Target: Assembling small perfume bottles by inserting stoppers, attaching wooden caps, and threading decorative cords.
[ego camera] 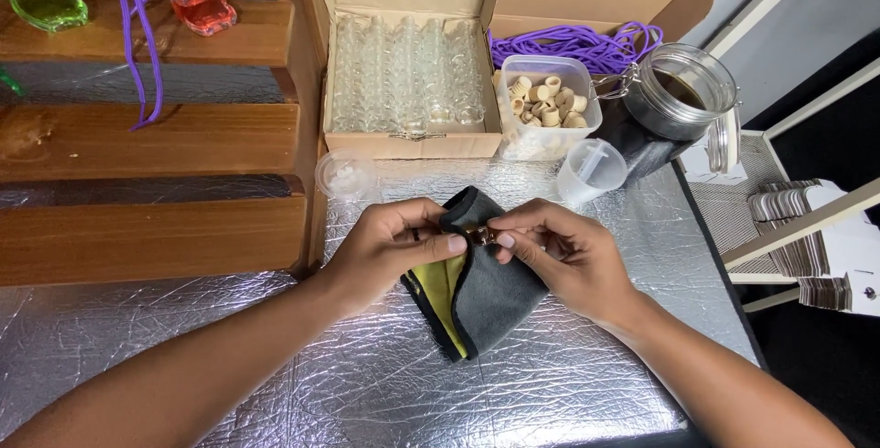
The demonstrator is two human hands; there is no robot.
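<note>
Silver foil tabletop (367,384) beside stepped wooden shelves (147,136).

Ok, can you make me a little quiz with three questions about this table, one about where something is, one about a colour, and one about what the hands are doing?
1. Where is the tub of wooden caps?
A. right of the box of glass bottles
B. on the wooden shelf
C. under the cloth

2. What colour are the cords behind the tub?
A. orange
B. purple
C. white

3. What are the two hands doing?
A. resting flat on the table
B. lifting the glass jar
C. pinching a small object at the cloth

Answers:
1 A, the tub stands beside the box's right wall.
2 B, the bundle of cords is bright purple.
3 C, the left hand and the right hand meet at a small brown object over the grey and yellow cloth.
</note>
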